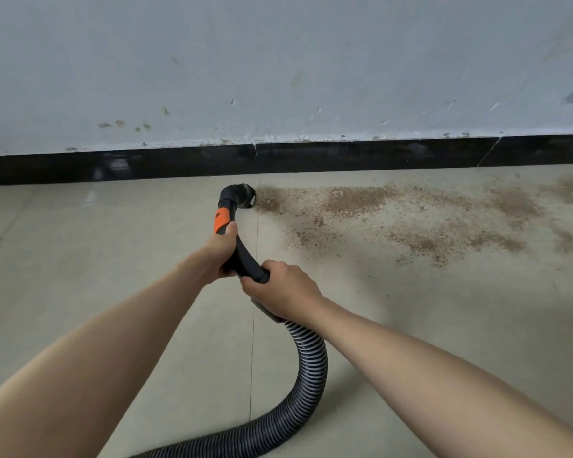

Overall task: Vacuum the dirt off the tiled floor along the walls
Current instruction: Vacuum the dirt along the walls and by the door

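Both hands are clamped on the vacuum's black handle, the left hand just behind its orange patch and the right hand where the ribbed hose joins, with the nozzle down on the floor at the left edge of the dirt. The hose loops near the person, so a hard pull could jerk the nozzle off line and scatter grit. Pale tiled floor meets a black skirting under a scuffed grey wall.

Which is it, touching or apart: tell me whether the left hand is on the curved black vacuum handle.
Touching. The head view shows the left hand wrapped round the curved black vacuum handle, thumb beside its orange button.
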### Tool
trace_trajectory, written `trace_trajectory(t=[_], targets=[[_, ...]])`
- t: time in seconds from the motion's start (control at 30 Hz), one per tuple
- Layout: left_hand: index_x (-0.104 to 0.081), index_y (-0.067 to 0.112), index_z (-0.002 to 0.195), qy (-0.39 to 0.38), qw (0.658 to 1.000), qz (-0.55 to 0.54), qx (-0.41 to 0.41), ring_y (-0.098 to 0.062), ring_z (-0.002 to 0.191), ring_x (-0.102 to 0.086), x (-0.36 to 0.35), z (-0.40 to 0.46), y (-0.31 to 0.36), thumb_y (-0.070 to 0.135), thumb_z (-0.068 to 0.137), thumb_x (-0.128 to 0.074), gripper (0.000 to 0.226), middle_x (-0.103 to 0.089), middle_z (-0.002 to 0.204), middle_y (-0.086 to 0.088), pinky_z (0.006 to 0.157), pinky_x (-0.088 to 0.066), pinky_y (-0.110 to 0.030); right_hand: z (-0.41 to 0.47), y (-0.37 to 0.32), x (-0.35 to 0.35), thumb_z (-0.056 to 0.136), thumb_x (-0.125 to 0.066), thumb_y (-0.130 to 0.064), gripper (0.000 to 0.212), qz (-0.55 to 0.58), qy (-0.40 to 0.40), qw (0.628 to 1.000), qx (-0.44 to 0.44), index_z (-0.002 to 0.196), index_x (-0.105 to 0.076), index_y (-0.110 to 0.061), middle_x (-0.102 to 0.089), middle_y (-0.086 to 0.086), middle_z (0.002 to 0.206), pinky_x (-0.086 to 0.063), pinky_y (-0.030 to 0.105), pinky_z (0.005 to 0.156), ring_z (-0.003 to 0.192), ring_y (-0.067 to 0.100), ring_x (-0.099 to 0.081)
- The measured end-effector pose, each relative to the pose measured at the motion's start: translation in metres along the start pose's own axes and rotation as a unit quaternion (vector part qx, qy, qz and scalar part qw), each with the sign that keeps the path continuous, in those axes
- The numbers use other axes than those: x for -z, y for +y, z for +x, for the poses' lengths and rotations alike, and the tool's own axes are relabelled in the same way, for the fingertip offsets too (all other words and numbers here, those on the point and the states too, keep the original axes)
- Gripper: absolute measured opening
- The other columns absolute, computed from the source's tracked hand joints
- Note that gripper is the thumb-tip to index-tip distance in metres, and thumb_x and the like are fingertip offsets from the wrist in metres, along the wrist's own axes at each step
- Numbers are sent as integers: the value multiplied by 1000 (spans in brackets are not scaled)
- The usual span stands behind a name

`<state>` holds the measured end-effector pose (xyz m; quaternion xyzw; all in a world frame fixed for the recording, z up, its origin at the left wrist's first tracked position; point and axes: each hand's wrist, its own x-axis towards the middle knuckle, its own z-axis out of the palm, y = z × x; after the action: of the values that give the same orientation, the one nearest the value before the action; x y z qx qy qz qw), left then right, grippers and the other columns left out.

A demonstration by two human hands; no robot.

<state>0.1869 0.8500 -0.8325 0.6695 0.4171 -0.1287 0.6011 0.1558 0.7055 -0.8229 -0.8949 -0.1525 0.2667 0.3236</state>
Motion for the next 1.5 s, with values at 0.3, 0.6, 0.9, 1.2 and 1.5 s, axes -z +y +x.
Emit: trace_trajectory(t=[0.3,0.6,0.9,1.2,1.5], targets=[[-37,5,110,0,1000,11,2,-24,74,-55,1,9,12,39,99,-37,36,-53,86,-11,69,-47,-38,11,-8,4,90,-52,-49,31,1,0,1000,-2,95,-54,-19,-51,-3,75,-37,32,61,80,27,-55],[-38,5,111,2,999,31,-10,-24,74,-57,-12,21,15,43,99,-35,40,-55,90,-12,64,-49,-36,19,6,9,91,-50,-52,34,6,5,1000,-11,95,-53,-19,-60,3,89,-41,34,66,85,29,-59],[-40,6,108,-37,998,41,-20,-22,75,-57,-54,19,18,43,100,-34,39,-55,87,-10,56,-48,-32,8,38,17,89,-49,-55,32,15,50,998,-40,90,-49,-22,-51,-5,74,-37,34,62,78,28,-55],[-41,6,109,-81,995,39,-31,-21,75,-57,-104,14,22,43,100,-35,39,-54,87,-9,59,-50,-32,-6,71,41,90,-48,-55,34,7,77,994,-75,93,-51,-21,-52,-3,76,-39,35,65,79,28,-55],[-44,5,107,-115,989,76,-55,-25,84,-58,-160,13,29,45,99,-36,42,-55,90,-10,75,-54,-40,-20,108,66,90,-48,-56,34,23,113,987,-111,81,-44,-24,-52,-4,73,-36,34,62,75,27,-53]])
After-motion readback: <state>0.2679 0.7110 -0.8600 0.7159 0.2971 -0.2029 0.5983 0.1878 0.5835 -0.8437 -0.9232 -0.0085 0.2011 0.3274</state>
